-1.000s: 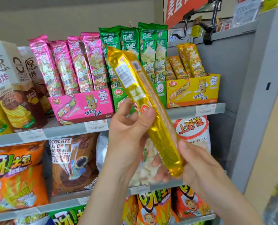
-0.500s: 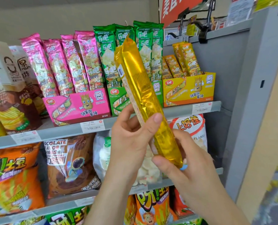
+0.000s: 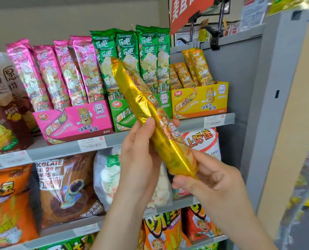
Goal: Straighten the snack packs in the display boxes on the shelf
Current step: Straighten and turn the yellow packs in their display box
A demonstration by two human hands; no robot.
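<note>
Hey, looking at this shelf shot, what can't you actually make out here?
All in the head view:
- Green display box: its right part is hidden behind the yellow pack held by the left hand and right hand.
- Price tags: print too small and blurred to read.
- Red sign: cut off by the top edge.
- Brown chip box: cut off by the left edge.
- Area at the far right: blurred.

Single head view, facing shelf (image 3: 114, 141) close, level with display boxes (image 3: 74, 121).
</note>
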